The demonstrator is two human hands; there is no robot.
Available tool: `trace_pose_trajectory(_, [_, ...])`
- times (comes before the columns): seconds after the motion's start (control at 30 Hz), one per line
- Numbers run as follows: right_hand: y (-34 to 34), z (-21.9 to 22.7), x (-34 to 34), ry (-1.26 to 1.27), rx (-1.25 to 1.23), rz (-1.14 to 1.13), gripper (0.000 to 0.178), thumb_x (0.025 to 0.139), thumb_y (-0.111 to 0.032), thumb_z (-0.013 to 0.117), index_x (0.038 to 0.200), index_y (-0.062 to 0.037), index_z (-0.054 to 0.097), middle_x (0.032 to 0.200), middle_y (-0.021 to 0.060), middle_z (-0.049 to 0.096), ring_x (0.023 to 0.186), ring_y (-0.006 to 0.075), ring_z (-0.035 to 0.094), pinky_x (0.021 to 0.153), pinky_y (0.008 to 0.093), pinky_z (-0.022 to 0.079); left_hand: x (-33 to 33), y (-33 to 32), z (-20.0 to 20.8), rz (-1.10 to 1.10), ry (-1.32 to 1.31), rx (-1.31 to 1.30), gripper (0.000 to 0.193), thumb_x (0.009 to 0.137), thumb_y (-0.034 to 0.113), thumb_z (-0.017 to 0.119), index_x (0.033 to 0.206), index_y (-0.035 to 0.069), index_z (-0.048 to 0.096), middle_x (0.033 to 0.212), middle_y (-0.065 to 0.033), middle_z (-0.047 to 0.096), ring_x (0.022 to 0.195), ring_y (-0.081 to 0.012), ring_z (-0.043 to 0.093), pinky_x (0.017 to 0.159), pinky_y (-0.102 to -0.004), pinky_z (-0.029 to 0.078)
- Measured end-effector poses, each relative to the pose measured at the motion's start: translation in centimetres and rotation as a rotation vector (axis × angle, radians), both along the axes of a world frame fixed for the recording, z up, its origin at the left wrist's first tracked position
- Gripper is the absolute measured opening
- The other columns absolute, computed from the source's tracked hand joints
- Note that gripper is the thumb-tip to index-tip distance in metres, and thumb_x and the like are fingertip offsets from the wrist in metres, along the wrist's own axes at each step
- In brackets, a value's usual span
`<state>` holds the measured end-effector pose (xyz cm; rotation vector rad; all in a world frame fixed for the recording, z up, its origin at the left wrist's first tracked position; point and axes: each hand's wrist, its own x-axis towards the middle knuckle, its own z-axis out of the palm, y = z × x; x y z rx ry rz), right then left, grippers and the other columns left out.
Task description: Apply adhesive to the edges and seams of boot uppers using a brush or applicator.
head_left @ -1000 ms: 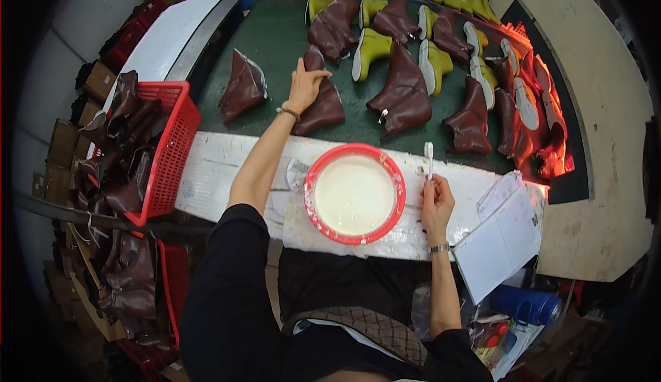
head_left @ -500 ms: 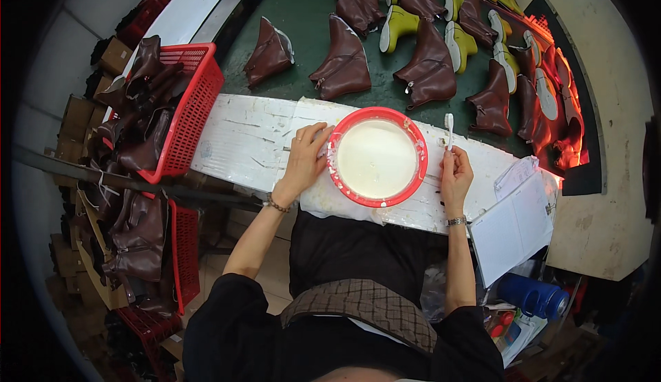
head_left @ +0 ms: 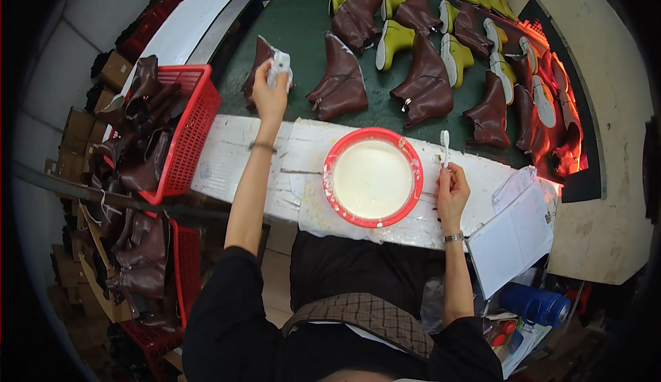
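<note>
My left hand point(head_left: 270, 96) reaches to the far left, its fingers closed around the leftmost brown boot upper point(head_left: 256, 72). The upper's pale underside point(head_left: 279, 67) shows between thumb and fingers; the hand covers part of it. In my right hand point(head_left: 452, 192) is a white toothbrush point(head_left: 445, 146), held upright between thumb and fingers with its bristle head up. Between my forearms stands a red basin point(head_left: 332, 201) holding milky white liquid point(head_left: 372, 179). Another brown boot upper point(head_left: 337, 82) lies on the green belt just right of my left hand.
More brown uppers point(head_left: 423, 82) and yellow-green soled boot pieces point(head_left: 394, 41) cover the green belt point(head_left: 296, 20) toward a glowing orange heater point(head_left: 568, 106). Red baskets point(head_left: 182, 130) of uppers stand left. A clipboard point(head_left: 513, 234) and blue flask point(head_left: 533, 304) are at right.
My left hand has left the basin's rim, moved up and left, and taken hold of the leftmost boot upper. My right hand still holds the toothbrush beside the basin. The view has shifted slightly.
</note>
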<state>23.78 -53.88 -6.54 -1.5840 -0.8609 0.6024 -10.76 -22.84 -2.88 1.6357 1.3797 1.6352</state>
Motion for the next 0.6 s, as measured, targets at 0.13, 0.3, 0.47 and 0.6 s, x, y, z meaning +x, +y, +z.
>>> trace_pose_trajectory(0.13, [2.1, 1.2, -3.4, 0.090, 0.091, 0.096, 0.019, 0.103, -0.014, 0.062, 0.115, 0.0008, 0.065, 0.076, -0.0034, 0.060, 0.063, 0.0024, 0.050, 0.055, 0.0196, 0.039, -4.5, 14.1, -0.4, 0.202, 0.122, -0.190, 0.065, 0.090, 0.037, 0.071, 0.139, -0.004, 0.055, 0.121, -0.0294, 0.069, 0.116, -0.0414, 0.067, 0.099, -0.0468, 0.051])
trace_pose_trajectory(0.3, [0.3, -0.2, -0.8, 0.019, 0.011, -0.017, 0.019, 0.102, -0.011, 0.064, 0.115, 0.0023, 0.064, 0.077, -0.0025, 0.061, 0.065, 0.0028, 0.052, 0.057, 0.0196, 0.041, 11.7, 12.3, -5.9, -0.083, 0.223, -0.413, 0.117, 0.070, 0.066, 0.085, 0.152, -0.005, 0.040, 0.150, -0.0313, 0.047, 0.139, -0.0431, 0.048, 0.115, -0.0465, 0.040])
trace_pose_trajectory(0.47, [0.4, 0.4, -0.8, 0.063, -0.023, -0.014, 0.018, 0.101, -0.010, 0.065, 0.114, 0.0022, 0.065, 0.076, -0.0021, 0.062, 0.065, 0.0024, 0.052, 0.057, 0.0196, 0.040, 12.9, 11.0, -5.4, -0.124, 0.390, -0.214, 0.102, 0.065, 0.037, 0.096, 0.149, 0.007, 0.047, 0.139, -0.0203, 0.055, 0.130, -0.0411, 0.053, 0.110, -0.0466, 0.044])
trace_pose_trajectory(0.6, [0.6, 0.1, -0.9, 0.025, 0.025, -0.039, 0.017, 0.100, -0.009, 0.065, 0.113, 0.0021, 0.065, 0.076, -0.0019, 0.063, 0.065, 0.0021, 0.051, 0.056, 0.0198, 0.039, 13.9, 9.3, -5.1, -0.090, 0.392, 0.148, 0.087, 0.063, 0.016, 0.095, 0.140, 0.012, 0.055, 0.134, -0.0118, 0.057, 0.125, -0.0365, 0.053, 0.106, -0.0450, 0.046])
